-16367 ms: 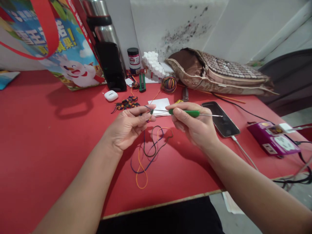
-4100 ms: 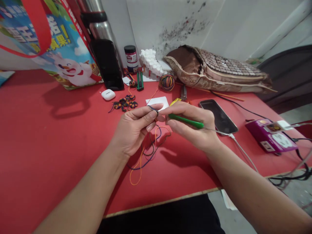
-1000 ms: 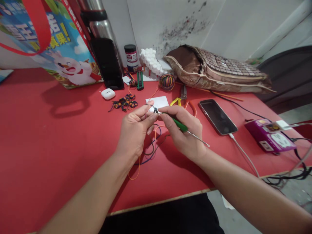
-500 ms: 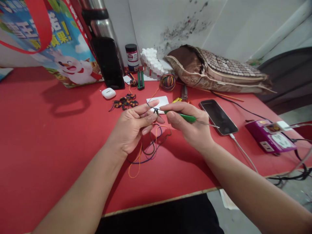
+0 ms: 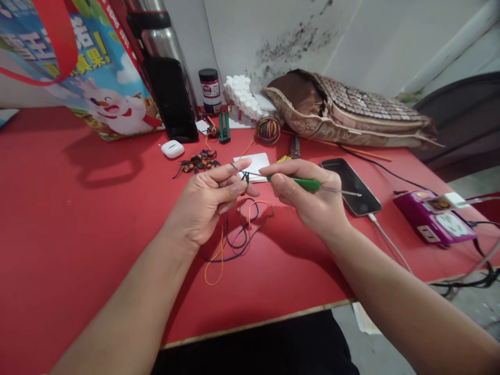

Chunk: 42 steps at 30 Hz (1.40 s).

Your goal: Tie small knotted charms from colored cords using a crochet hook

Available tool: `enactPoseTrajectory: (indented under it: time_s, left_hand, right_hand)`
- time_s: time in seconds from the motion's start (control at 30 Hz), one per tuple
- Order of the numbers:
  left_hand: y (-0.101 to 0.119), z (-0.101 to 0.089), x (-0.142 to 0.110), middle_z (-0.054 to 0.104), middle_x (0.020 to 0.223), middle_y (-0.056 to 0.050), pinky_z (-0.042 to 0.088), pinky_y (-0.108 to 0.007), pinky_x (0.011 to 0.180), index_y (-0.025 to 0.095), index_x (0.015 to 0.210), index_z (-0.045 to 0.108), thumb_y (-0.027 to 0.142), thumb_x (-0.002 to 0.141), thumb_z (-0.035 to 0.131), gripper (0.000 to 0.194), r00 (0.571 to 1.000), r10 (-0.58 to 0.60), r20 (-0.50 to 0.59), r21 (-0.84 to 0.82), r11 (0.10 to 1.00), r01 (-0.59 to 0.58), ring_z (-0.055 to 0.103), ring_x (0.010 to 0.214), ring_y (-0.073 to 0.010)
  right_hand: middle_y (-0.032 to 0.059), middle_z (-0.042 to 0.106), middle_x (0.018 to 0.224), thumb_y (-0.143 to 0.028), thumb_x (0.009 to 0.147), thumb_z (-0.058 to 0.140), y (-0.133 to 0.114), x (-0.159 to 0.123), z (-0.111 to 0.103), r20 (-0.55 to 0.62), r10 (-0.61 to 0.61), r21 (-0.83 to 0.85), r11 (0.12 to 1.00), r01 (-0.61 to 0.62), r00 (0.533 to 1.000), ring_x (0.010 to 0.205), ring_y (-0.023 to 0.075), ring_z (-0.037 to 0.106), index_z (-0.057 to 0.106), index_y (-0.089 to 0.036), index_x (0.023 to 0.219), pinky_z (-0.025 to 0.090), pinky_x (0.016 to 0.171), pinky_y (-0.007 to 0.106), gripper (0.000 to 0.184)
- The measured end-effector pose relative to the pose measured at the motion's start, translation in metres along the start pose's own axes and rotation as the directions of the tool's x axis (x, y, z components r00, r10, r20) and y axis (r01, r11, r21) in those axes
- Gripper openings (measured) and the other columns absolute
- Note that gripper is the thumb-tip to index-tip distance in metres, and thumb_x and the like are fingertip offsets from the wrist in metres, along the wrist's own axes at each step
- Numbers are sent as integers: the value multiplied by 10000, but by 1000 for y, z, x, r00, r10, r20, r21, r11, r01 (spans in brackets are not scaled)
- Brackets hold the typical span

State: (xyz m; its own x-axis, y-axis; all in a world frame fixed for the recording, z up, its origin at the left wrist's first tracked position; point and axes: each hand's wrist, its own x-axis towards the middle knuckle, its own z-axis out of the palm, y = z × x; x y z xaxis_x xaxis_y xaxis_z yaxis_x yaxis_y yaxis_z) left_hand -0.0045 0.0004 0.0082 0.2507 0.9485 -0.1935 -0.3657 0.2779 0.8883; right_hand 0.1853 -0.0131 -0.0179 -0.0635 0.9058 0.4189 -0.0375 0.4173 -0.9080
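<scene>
Between the thumb and fingers of my left hand is a small dark piece of crochet work, partly covered by the fingertips. My right hand grips a crochet hook by its green handle; the thin metal tip reaches left to the crochet piece. A strand of yarn runs over my left index finger and back toward a multicoloured yarn ball. Loose orange, blue and dark yarn strands hang below the left hand onto the red table. Behind my hands lies a folded white paper.
Finished-looking multicoloured crochet pieces and a white earphone case lie left of the paper. A green cutter and a jar stand behind. On the right are a charging phone, a purple power strip and a cushion.
My right hand has drawn the hook slightly to the right. My left hand, with the crochet piece, has shifted a little left. The view has moved slightly.
</scene>
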Motion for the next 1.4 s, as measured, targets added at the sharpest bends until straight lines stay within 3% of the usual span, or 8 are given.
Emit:
enactPoseTrajectory:
  time_s: [0.4, 0.53, 0.67, 0.8, 0.93, 1.1, 1.23, 1.4]
  left_hand:
    - [8, -8, 1, 752, 627, -92, 187, -180, 404, 152, 937, 889, 81, 696, 876, 252, 993, -40, 109, 65, 997, 33, 354, 425, -23]
    - [10, -18, 2, 759, 643, -104, 172, -189, 402, 169, 979, 892, 108, 705, 887, 281, 975, -135, 175, 99, 988, 119, 457, 438, -52]
    - [13, -26, 2, 734, 619, -98, 167, -190, 403, 161, 1031, 885, 150, 722, 888, 310, 924, -245, 293, 155, 966, 207, 548, 492, -95]
    - [15, -27, 2, 710, 596, -80, 326, -194, 445, 159, 1014, 887, 194, 711, 907, 305, 875, -301, 378, 183, 951, 248, 607, 525, -129]
    - [13, -27, 2, 728, 598, -80, 420, -225, 494, 182, 954, 896, 207, 710, 917, 246, 864, -298, 407, 176, 953, 246, 634, 538, -149]
    - [1, -20, 2, 771, 650, -102, 504, -228, 567, 175, 928, 895, 139, 691, 930, 242, 890, -266, 370, 113, 964, 241, 699, 600, -159]
    - [-7, -9, 1, 796, 685, -99, 384, -152, 447, 187, 947, 892, 116, 720, 907, 237, 952, -173, 252, 44, 985, 167, 641, 540, -105]
    - [-8, -4, 0, 807, 700, -86, 353, -134, 415, 186, 999, 886, 104, 755, 866, 258, 978, -118, 174, 24, 993, 116, 553, 461, -58]
  right_hand:
    - [28, 681, 719, -371, 918, 819, -3, 3, -10, 25, 54, 18, 998, -55, 998, 640, 156, 575, 862, -224, 960, 444, 547, 304, 159]
    - [23, 671, 682, -364, 897, 835, -9, 5, -15, 61, 60, 38, 997, -63, 996, 583, 144, 516, 867, -232, 901, 417, 528, 314, 136]
    - [10, 633, 639, -378, 879, 853, -11, 7, -24, 134, 100, 66, 992, -109, 986, 541, 128, 444, 873, -245, 876, 361, 495, 307, 135]
    - [-22, 516, 542, -372, 891, 842, -13, 9, -31, 221, 159, 147, 970, -194, 962, 477, 91, 334, 876, -209, 871, 250, 445, 277, 168]
    - [-55, 413, 477, -393, 866, 855, -13, 12, -29, 277, 219, 262, 920, -293, 936, 439, 62, 250, 844, -160, 826, 174, 414, 243, 236]
    - [-64, 416, 474, -424, 838, 872, -9, 10, -15, 291, 249, 364, 864, -347, 924, 418, 44, 213, 828, -159, 807, 154, 395, 223, 270]
    - [-43, 486, 527, -369, 839, 873, -6, 6, -3, 164, 258, 387, 871, -303, 952, 441, 51, 277, 841, -174, 837, 175, 412, 219, 198]
    - [-38, 489, 543, -353, 842, 881, -5, 4, 4, 23, 261, 366, 896, -251, 965, 462, 57, 329, 839, -168, 848, 200, 417, 213, 189]
